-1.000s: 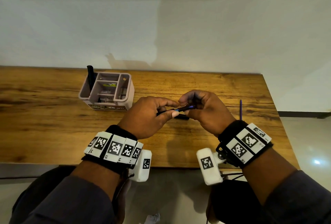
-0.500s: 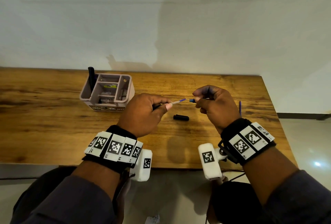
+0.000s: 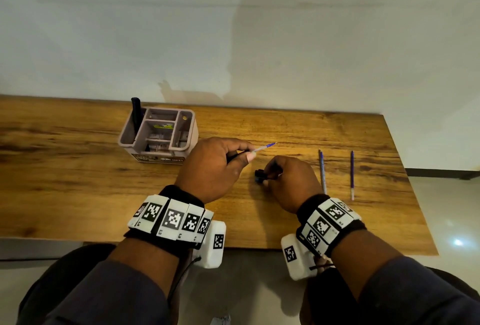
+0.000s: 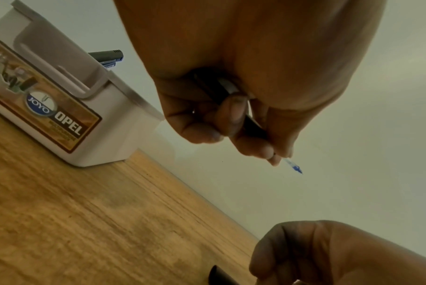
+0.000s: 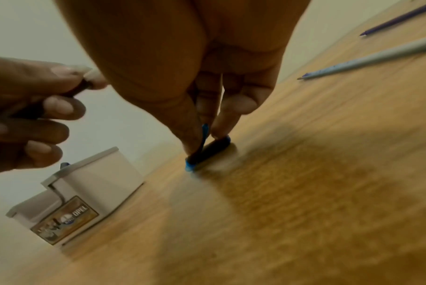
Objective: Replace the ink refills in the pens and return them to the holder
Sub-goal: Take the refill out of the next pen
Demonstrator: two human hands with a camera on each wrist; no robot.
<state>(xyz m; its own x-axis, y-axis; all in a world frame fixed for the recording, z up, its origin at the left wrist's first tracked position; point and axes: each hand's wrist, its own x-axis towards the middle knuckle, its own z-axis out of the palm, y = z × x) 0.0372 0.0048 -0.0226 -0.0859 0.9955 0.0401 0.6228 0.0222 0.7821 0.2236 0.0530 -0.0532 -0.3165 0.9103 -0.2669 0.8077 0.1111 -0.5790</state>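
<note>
Wooden table [image 3: 78,194] now carries more of the work than half a second ago: the right hand [image 3: 291,181], which was then raised and pulling a small blue-tipped piece off the refill's end, has dropped to the tabletop and pinches that piece [image 5: 198,146] between thumb and fingertips, touching down right against the black cap [image 5: 216,144] lying there. The left hand [image 3: 213,166] has stayed raised, fingers curled round the black pen barrel [image 4: 253,123].

From the barrel the refill [image 3: 265,146] sticks out bare, its long axis slanting up and to the right, blue tip pointing away from the person toward the far right of the table. Both hands have come apart; earlier they met over the pen.

On the holder [image 3: 158,132] a brown label reads "JOYO" in a blue oval and "OPEL" in white letters; smaller print beneath is too blurred to read. A dark pen [image 3: 135,116] stands upright in its left compartment.

Right of the right hand, two loose refills lie on the wood, nearly parallel, running away from the person: a pale one [image 3: 322,171] close to the hand and a purple one [image 3: 352,174] farther right.
</note>
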